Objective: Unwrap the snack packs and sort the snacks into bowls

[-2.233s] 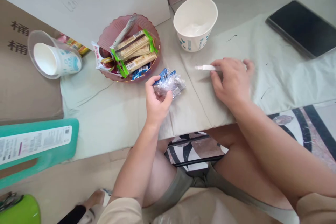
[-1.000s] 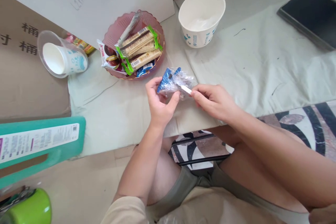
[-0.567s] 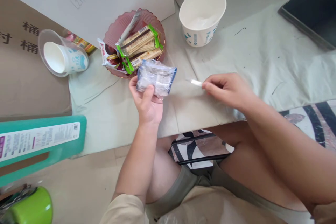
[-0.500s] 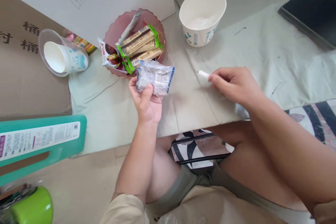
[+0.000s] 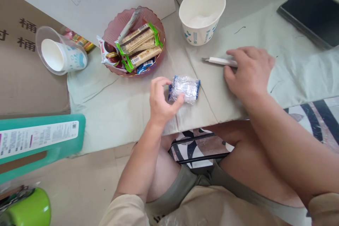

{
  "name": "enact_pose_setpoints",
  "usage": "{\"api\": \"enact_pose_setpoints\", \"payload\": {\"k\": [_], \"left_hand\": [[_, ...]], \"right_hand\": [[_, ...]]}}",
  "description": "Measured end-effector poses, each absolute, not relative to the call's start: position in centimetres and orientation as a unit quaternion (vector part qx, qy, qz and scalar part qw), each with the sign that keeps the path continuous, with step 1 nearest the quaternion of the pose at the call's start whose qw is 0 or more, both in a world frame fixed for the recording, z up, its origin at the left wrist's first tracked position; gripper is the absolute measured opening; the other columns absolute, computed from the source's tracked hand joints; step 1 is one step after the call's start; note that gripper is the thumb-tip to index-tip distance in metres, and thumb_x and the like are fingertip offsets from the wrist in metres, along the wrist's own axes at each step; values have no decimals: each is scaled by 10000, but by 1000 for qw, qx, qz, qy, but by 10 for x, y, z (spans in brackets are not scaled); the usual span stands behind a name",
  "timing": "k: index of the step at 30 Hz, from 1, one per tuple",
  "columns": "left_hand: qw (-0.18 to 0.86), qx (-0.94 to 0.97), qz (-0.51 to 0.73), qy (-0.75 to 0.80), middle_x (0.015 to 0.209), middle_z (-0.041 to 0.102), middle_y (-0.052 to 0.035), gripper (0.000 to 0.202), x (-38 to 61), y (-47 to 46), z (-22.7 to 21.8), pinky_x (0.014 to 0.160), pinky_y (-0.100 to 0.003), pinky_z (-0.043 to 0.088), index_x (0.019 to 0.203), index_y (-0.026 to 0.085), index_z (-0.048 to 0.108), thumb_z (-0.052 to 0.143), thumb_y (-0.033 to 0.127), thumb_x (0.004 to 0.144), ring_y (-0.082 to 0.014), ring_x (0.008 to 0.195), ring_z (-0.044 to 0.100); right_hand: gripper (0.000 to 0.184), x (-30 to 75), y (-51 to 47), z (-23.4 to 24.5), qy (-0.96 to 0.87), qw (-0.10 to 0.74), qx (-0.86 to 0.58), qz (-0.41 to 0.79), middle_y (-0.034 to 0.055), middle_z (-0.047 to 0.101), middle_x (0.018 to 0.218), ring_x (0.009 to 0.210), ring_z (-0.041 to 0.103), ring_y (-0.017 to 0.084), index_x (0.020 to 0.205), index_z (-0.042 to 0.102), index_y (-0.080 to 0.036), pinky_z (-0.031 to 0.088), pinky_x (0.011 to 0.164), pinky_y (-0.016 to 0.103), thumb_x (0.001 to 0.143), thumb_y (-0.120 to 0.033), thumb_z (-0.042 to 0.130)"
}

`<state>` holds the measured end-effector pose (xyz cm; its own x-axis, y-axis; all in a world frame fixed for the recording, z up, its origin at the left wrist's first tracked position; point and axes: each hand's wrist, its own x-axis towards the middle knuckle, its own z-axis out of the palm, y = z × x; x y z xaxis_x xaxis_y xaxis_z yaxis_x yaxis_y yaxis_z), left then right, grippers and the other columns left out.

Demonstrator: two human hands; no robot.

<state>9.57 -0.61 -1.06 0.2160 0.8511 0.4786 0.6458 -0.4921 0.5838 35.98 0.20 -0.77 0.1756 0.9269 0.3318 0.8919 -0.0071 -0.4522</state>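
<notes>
A small packet in crinkled clear wrap with blue ends (image 5: 185, 90) lies on the cloth-covered table. My left hand (image 5: 162, 100) is at its left side, fingers curled but apart from the thumb, whose tip is at the packet's lower edge. Further right, a slim white craft knife (image 5: 218, 60) with a grey pointed tip lies on the cloth. My right hand (image 5: 250, 72) is over its back end, fingers spread and thumb below the handle; that end is hidden under the hand.
Behind the packet, a pink glass bowl (image 5: 111, 30) holds several wrapped wafers and snacks. A white paper tub (image 5: 200, 35) stands right of it, and a black tablet-like device (image 5: 312, 16) lies far right. Paper and plastic cups (image 5: 75, 58) lie tilted at left, near a green container (image 5: 79, 132).
My left hand has lowered the packet rightward onto the table and loosened from it. The right hand has moved up and right, its fingers opening, and the knife now lies flat.
</notes>
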Motion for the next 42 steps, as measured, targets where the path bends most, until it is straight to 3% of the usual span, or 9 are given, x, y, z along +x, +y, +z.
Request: {"api": "enact_pose_setpoints", "payload": {"k": [3, 7, 13, 18, 21, 25, 31, 36, 42], "left_hand": [[149, 817, 324, 453, 1236, 620, -102, 453, 99, -9, -7, 1039, -439, 531, 1144, 236, 601, 801, 409, 776, -266, 1178, 626], [183, 806, 317, 465, 1209, 657, -93, 265, 103, -12, -4, 1034, -407, 548, 1077, 224, 686, 755, 342, 850, -238, 1151, 664], [298, 741, 369, 476, 1076, 710, -77, 226, 97, -13, 1, 872, -335, 596, 890, 207, 704, 618, 401, 967, -188, 1007, 708], [286, 799, 280, 449, 1311, 672, -117, 445, 99, -23, 8, 1103, -441, 537, 1107, 220, 712, 844, 447, 748, -291, 1297, 641], [296, 793, 275, 456, 1326, 708, -110, 282, 99, -25, 9, 1118, -443, 534, 1072, 222, 734, 763, 376, 838, -282, 1310, 655], [344, 693, 377, 509, 1099, 806, -83, 222, 94, -21, 7, 1006, -405, 594, 917, 214, 739, 652, 417, 941, -236, 1090, 759], [424, 489, 514, 564, 874, 769, -41, 290, 87, -18, 9, 757, -312, 625, 878, 221, 643, 730, 497, 868, -191, 839, 763], [413, 437, 497, 626, 815, 708, -12, 203, 75, -14, 12, 503, -215, 498, 836, 221, 601, 735, 371, 803, -130, 666, 670], [384, 418, 488, 663, 781, 680, -2, 121, 58, -8, 12, 471, -191, 467, 813, 214, 586, 676, 291, 786, -120, 661, 653]], "right_hand": [[359, 349, -1, -6, -666, 320, -673, 41, 154, 733, 1190, 1128, 656, 352, 1204, 697, -201, 496, 1019, 572, 881, -261, 552], [445, 322, -9, -7, -754, 345, -524, 193, 146, 734, 1244, 1174, 671, 298, 1297, 647, -169, 530, 1023, 464, 875, -213, 516], [540, 308, -15, -9, -755, 334, -479, 297, 139, 736, 1120, 989, 687, 267, 1363, 619, -128, 535, 905, 413, 835, -201, 529], [476, 307, -14, -8, -747, 317, -485, 325, 81, 715, 964, 887, 648, 230, 1310, 671, -166, 501, 854, 367, 863, -290, 564], [437, 305, -14, -6, -745, 310, -485, 338, 56, 683, 847, 806, 617, 214, 1277, 701, -165, 480, 822, 357, 888, -291, 549], [440, 304, -13, -5, -732, 298, -505, 348, 34, 639, 757, 714, 571, 194, 1279, 703, -139, 453, 750, 334, 879, -253, 562], [205, 308, -14, -1, -729, 340, -496, 327, 74, 694, 933, 771, 612, 194, 907, 740, -192, 466, 739, 332, 809, -178, 560], [180, 316, -14, 7, -711, 357, -519, 312, 54, 755, 922, 876, 692, 244, 851, 712, -255, 541, 837, 410, 824, -179, 550], [150, 337, -9, 8, -661, 424, -558, 268, 33, 787, 1011, 1029, 725, 282, 765, 639, -266, 553, 974, 500, 792, -146, 553]]}}
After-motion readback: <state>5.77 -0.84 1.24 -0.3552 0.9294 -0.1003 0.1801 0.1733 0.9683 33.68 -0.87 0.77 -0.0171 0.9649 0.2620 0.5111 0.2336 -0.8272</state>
